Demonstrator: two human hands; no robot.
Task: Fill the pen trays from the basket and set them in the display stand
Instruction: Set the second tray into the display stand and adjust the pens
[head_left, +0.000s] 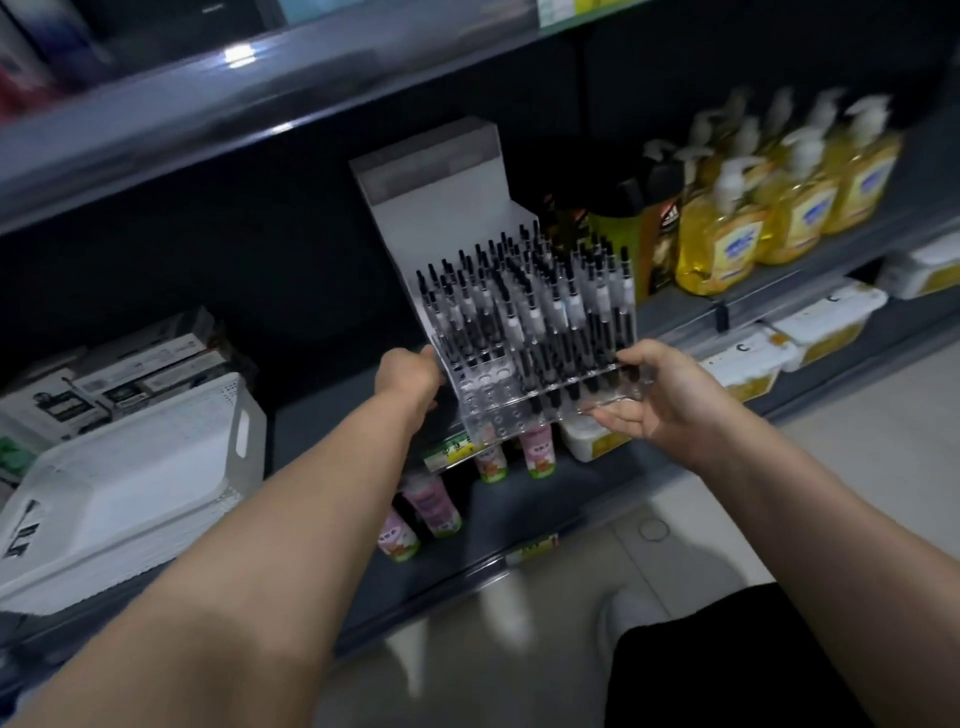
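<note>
Shop shelf (727, 317); left hand (408, 371), right hand (660, 392) seemingly gripping pen tray (540, 384) ends.

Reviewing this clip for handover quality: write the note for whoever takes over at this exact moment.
Left hand grips the clear pen tray at its left edge; right hand holds its right end.
Tray is tilted, in front of the white display stand on the shelf.
Done: most holes hold pens.
Left: front-left holes are empty; seat the tray in the stand. White basket sits at left.
</note>
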